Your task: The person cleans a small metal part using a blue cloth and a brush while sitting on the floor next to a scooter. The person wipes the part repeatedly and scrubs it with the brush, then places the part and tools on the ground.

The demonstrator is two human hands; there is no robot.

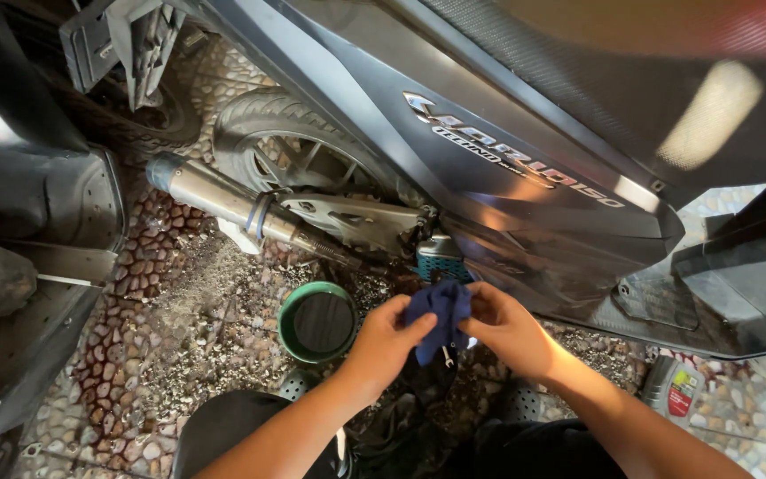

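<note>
Blue rag (438, 312), perhaps around a bolt, between left hand (389, 341) and right hand (509, 330)

Informal motorcycle repair spot, outdoors on pebble-mosaic pavement (148, 341). Grey scooter (525, 168) parked close beside second bike (19, 266) (only fairing visible); green oil drain pan (316, 324) and motor oil bottle (671, 388) on ground.

A grey scooter (525, 177) with silver exhaust (223, 200), a green bowl (316, 324) and a grey bottle (671, 388) on pebbled floor (161, 328).
</note>
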